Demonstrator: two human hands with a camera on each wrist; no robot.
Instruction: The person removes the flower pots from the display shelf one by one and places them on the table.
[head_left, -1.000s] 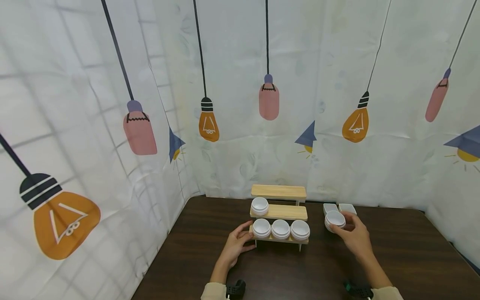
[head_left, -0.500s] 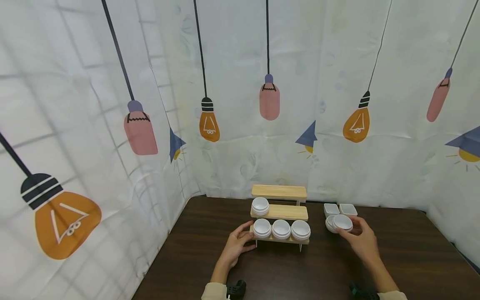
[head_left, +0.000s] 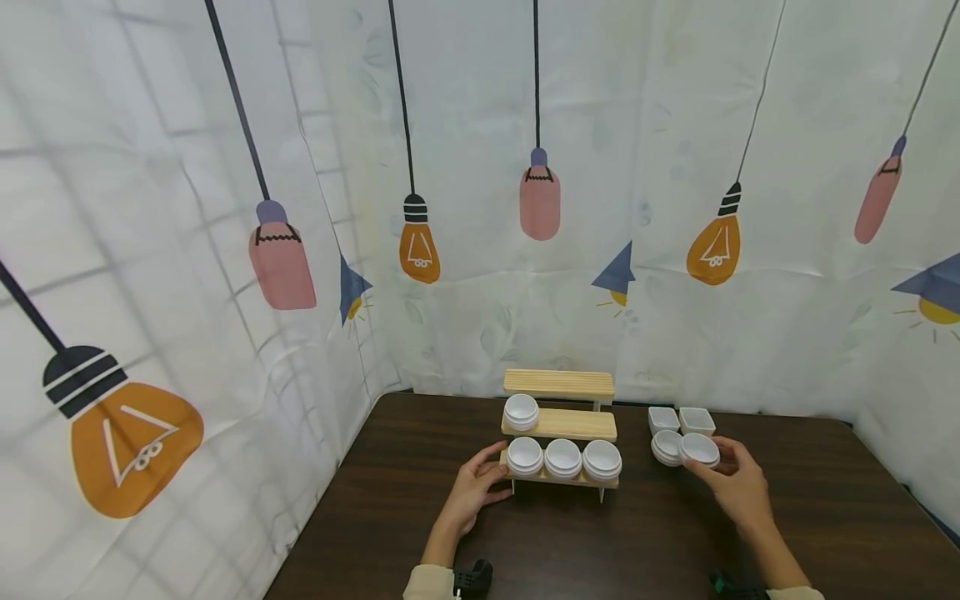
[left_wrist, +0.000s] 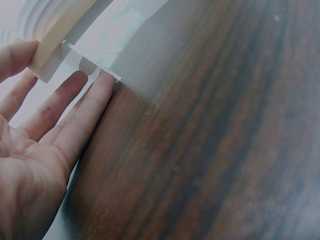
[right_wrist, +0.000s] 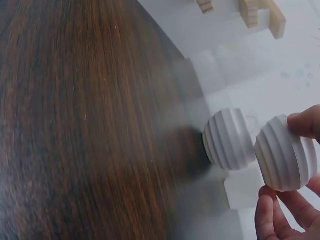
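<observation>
My right hand (head_left: 742, 487) pinches a small round white ribbed pot (head_left: 700, 448) between thumb and fingers. In the right wrist view the held pot (right_wrist: 282, 152) is beside a matching ribbed pot (right_wrist: 230, 140); I cannot tell if its base touches the table. On the left, my left hand (head_left: 468, 496) rests against the end of a three-tier wooden rack (head_left: 573, 423). Its extended fingers (left_wrist: 95, 105) touch the board's end and the clear leg in the left wrist view. Three round pots (head_left: 562, 457) line the lowest tier, and one pot (head_left: 521, 411) sits at the middle tier's left.
Two white square pots (head_left: 696, 420) stand behind the round ones at the right. The brown wooden table (head_left: 600, 550) runs back to a white curtain (head_left: 465, 333) printed with lamps. The rack's top tier (head_left: 558, 383) is nearest the curtain.
My right hand has moved right with the round pot, from over the other round pot to its right side. The left hand and rack have stayed in place.
</observation>
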